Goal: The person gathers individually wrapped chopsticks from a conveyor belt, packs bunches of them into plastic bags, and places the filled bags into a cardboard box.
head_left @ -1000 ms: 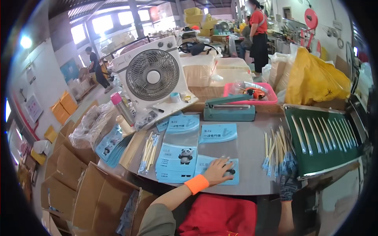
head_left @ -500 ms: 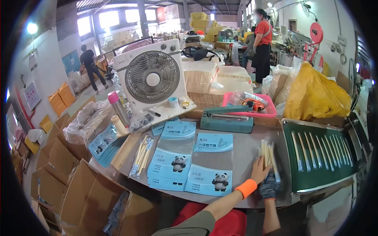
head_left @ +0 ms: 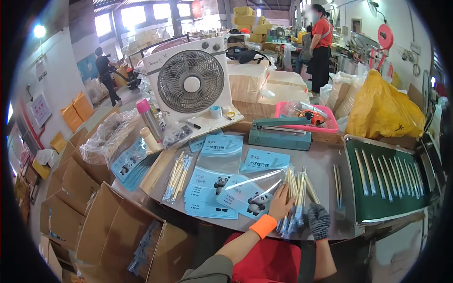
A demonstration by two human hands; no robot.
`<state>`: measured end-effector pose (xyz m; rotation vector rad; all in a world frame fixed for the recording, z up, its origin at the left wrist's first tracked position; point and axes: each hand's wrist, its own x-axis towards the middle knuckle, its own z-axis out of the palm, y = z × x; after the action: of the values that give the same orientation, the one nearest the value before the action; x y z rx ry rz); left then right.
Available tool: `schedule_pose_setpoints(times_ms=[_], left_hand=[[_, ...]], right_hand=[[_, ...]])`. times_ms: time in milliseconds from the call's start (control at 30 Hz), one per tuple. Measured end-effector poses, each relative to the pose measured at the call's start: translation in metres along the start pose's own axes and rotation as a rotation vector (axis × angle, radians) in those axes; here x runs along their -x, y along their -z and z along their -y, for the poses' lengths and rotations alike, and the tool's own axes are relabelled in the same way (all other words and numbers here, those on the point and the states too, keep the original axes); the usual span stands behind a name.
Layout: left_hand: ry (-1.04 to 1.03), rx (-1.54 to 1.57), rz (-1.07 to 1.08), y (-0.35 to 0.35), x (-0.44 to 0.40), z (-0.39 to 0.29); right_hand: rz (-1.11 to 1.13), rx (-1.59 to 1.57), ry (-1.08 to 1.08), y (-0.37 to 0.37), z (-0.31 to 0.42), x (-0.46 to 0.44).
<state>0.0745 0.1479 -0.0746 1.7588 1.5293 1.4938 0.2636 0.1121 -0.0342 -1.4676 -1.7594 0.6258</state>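
My left hand point(head_left: 281, 203), with an orange wristband, is closed round the left side of a bundle of wrapped chopsticks point(head_left: 297, 195) near the front of the table. My right hand point(head_left: 318, 220), in a dark striped glove, is just right of the bundle, fingers loosely bent and nothing visible in them. Left of the bundle, a clear blue panda-print bag point(head_left: 257, 200) lies tilted over a stack of similar bags point(head_left: 200, 191). A separate pair of chopsticks point(head_left: 338, 186) lies to the right of the bundle.
A green board point(head_left: 368, 210) with a row of chopsticks stands at the right. Behind are a heat sealer point(head_left: 279, 137), a pink basket point(head_left: 332, 120) and a fan point(head_left: 191, 85). More chopsticks point(head_left: 178, 177) lie left. Cardboard boxes point(head_left: 101, 226) stand below. A person point(head_left: 321, 49) stands farther back.
Both hands have shifted left with the chopsticks bundle, and my right hand is now apart from it. The right panda bag has tilted. A lone pair of chopsticks now shows at right.
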Motion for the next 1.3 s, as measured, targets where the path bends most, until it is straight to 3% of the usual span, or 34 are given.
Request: schedule_pose_setpoints(times_ms=[33, 100, 133, 200, 233, 267, 333, 400, 467, 533, 733, 967, 1100, 1167, 1200, 1267, 1300], left_hand=[[-0.012, -0.084, 0.034, -0.001, 0.001, -0.005], [-0.035, -0.147, 0.078, -0.002, 0.002, -0.013], [-0.036, -0.143, 0.082, -0.002, 0.002, -0.014], [-0.058, -0.157, 0.102, -0.003, 0.002, -0.016], [-0.036, -0.170, 0.115, -0.004, 0.003, -0.018], [-0.038, -0.166, 0.116, -0.006, 0.005, -0.021], [-0.037, -0.167, 0.113, -0.013, 0.008, -0.025], [-0.052, -0.178, 0.104, -0.017, 0.009, -0.024], [-0.054, -0.140, 0.093, -0.020, 0.010, -0.022], [-0.104, -0.182, 0.079, -0.021, 0.010, -0.014], [-0.140, -0.145, 0.165, -0.018, 0.015, -0.014], [-0.176, -0.231, 0.095, -0.014, 0.011, -0.026], [-0.152, -0.213, 0.136, -0.016, 0.011, -0.028], [-0.153, -0.206, 0.114, -0.019, 0.011, -0.020], [-0.147, -0.200, 0.096, -0.020, 0.011, -0.019], [-0.151, -0.188, 0.090, -0.020, 0.012, -0.018], [-0.154, -0.202, 0.095, -0.020, 0.011, -0.018]], right_hand=[[-0.004, 0.006, -0.002, 0.008, -0.014, -0.006], [-0.265, 0.571, 0.360, 0.021, -0.037, -0.019], [-0.267, 0.576, 0.356, 0.025, -0.041, -0.025], [-0.508, 0.841, 0.094, 0.035, -0.035, -0.039], [-0.507, 0.844, 0.092, 0.038, -0.057, -0.046], [-0.306, 0.775, -0.220, 0.038, -0.090, -0.060], [-0.104, 0.687, -0.517, 0.017, -0.125, -0.066], [-0.160, 0.675, 0.108, 0.002, -0.132, -0.051], [-0.161, 0.720, 0.369, -0.010, -0.086, -0.024], [-0.224, 0.514, 0.281, -0.030, -0.044, -0.005], [-0.292, 0.359, 0.253, -0.028, -0.009, 0.009], [-0.298, 0.387, 0.296, -0.023, -0.009, -0.002], [-0.332, 0.759, 0.288, 0.004, -0.031, -0.043], [-0.239, 0.959, -0.024, 0.022, -0.052, -0.068], [-0.155, 0.718, -0.204, 0.033, -0.060, -0.079], [0.001, 0.708, -0.431, 0.043, -0.065, -0.083], [0.053, 0.758, -0.366, 0.042, -0.067, -0.079]])
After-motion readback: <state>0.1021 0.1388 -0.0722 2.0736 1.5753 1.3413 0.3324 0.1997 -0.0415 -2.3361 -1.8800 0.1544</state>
